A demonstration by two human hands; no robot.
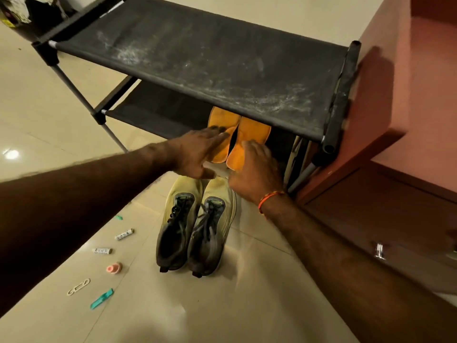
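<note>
Under the shoe rack (197,58) top, left hand (193,154) flat-fingered on left insole (220,117), right hand (254,172) curled round right insole (254,131) heel; likely light, floppy, best pinched at heel.

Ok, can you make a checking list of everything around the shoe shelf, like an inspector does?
Surface: shiny beige tiled floor; the shoe rack has a dusty top shelf.
Job's things: orange pair, slippers or insoles, on the lower shelf, partly under the top one.
Clutter: sneakers side by side on the floor; left of them lie two small tubes, teal clips, a pink cap and a white clip.
Hands: left hand flat, fingers on the left orange piece; right hand curls round the right piece.
Cables: nothing seen.
Surroundings: reddish wooden cabinet right of the rack.
</note>
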